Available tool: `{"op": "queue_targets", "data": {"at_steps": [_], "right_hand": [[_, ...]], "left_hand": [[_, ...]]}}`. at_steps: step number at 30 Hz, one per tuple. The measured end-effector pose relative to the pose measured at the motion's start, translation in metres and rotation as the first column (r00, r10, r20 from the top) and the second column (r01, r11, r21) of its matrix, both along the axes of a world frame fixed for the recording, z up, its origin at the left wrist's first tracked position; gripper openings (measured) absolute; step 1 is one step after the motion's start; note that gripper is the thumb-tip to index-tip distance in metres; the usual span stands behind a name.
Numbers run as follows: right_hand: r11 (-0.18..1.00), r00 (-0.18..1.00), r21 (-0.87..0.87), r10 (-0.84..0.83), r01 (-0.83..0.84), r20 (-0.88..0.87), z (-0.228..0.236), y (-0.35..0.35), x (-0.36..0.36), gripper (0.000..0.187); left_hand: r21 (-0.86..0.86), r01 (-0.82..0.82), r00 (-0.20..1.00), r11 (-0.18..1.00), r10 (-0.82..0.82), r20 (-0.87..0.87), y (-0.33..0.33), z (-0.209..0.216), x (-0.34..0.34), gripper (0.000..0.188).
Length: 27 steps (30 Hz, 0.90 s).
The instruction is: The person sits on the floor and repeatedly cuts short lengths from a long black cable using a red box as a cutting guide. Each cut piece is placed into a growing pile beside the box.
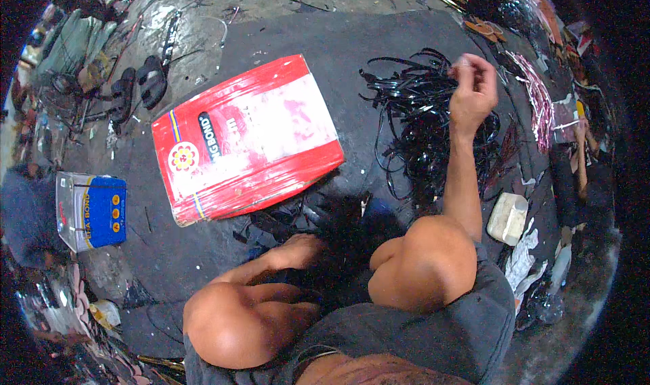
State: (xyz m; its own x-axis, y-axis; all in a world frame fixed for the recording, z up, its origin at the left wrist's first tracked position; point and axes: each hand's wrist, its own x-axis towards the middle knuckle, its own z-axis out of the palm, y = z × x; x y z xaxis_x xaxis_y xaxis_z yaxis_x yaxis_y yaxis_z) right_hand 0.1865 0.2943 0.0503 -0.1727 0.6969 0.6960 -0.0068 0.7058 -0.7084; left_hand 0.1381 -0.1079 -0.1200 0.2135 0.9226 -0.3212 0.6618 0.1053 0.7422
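On the floor [365, 40], the large red-and-white tin [250, 148] lies broad side up, probably for steadiness. To its right, glossy black strips [409, 107] are heaped, seemingly within easy reach; the right hand [474, 91] is over them, fingers curled narrow, any grip unclear. The left hand [299, 251], nearer the tin, has shadowed fingers, so I cannot tell its state.

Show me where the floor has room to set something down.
Bare floor shows between the red-and-white container and black strips, and between that container and the blue one. It's crowded around the right hand and, with dark scraps, near the left hand.
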Motion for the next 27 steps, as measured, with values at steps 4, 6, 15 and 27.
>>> {"op": "queue_targets", "data": {"at_steps": [4, 6, 15, 27], "right_hand": [[0.846, 0.856, -0.306, 0.496, -0.437, 0.147, 0.003, -0.063, -0.017, 0.006], [0.766, 0.765, -0.404, 0.609, -0.5, 0.209, 0.002, -0.087, -0.018, 0.006], [0.145, 0.057, -0.511, 0.981, -0.847, 0.184, 0.045, -0.145, -0.025, 0.046], [0.51, 0.37, -0.371, 0.844, -0.776, 0.388, 0.056, -0.135, -0.041, 0.037]], "left_hand": [[-0.061, 0.056, 0.97, 0.997, -0.039, 0.239, -0.003, 0.021, -0.011, 0.023], [-0.102, 0.084, 0.927, 0.991, -0.041, 0.373, -0.002, 0.031, -0.015, 0.023], [0.201, -0.567, 0.819, 0.799, 0.521, 0.241, 0.041, 0.205, -0.074, 0.025], [0.472, -0.772, 0.589, 0.427, 0.759, 0.277, 0.041, 0.183, -0.109, 0.029]]}}
